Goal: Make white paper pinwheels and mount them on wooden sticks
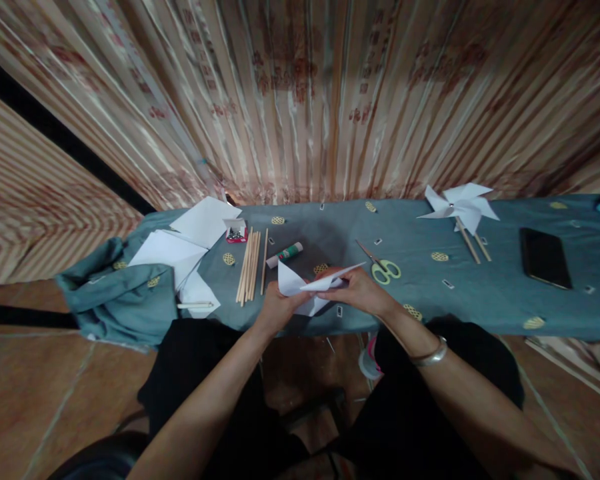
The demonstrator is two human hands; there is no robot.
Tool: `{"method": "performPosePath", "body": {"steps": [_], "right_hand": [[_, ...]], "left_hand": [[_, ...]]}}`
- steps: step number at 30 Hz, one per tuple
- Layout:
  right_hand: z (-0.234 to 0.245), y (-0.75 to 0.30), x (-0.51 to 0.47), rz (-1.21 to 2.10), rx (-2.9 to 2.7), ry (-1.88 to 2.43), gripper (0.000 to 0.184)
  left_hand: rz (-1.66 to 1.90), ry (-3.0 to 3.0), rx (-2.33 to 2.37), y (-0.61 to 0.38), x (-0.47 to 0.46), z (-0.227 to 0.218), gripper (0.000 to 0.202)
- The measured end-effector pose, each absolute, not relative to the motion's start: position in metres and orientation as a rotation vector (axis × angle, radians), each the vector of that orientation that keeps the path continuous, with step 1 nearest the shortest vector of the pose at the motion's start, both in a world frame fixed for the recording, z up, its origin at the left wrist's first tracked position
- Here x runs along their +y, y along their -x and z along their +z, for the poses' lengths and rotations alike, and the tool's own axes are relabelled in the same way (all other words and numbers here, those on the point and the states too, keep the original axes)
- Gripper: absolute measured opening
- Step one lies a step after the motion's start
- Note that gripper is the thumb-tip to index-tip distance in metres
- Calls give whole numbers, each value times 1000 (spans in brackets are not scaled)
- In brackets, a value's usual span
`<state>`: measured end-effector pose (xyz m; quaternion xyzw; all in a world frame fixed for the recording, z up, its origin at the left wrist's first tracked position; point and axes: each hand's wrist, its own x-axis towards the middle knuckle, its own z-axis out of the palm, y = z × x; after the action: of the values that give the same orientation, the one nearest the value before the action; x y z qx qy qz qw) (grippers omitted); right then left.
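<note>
Both of my hands hold a folded white paper piece (300,285) above the near edge of the blue-covered table (480,293). My left hand (276,311) grips its lower left part with closed fingers. My right hand (361,291) pinches its right side, where a flap points out to the right. Just beyond the paper lie a glue stick (286,254) and a bundle of wooden sticks (250,267).
Green-handled scissors (383,267) lie right of my hands. A finished white paper pinwheel (459,207) on sticks and a black phone (545,257) sit further right. Sheets of white paper (180,247) and a small box of pins (236,232) are at the left. A striped curtain hangs behind.
</note>
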<state>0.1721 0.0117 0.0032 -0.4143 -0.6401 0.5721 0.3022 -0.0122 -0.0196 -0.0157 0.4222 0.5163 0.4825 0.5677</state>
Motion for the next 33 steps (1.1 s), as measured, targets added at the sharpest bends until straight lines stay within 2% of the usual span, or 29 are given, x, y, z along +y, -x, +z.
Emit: {"method": "performPosePath", "body": {"steps": [4,16,24,28,31,33], "right_hand": [[8,-172,9,1469,-1731,1130,21],[10,-162,-2,1550,-1681,1131,28],[16,-179,12,1324,-1672,1194,28],[22,-192,17,1264,-1585,1207,26],[25,-193,15,1282,-1564,1183,25],[26,-192,12,1334,-1576,1179,25]], "left_hand": [[1128,-1005,1199,11,-20,-14,29],[1099,-937,1204,13,-31,-14,33],[1119,-1093,1137,40,-7,-5,53],[1115,-1456,1515,74,37,-7,40],[804,-1753,1909,86,68,-10,38],[722,-1781,1953,88,82,-12,29]]}}
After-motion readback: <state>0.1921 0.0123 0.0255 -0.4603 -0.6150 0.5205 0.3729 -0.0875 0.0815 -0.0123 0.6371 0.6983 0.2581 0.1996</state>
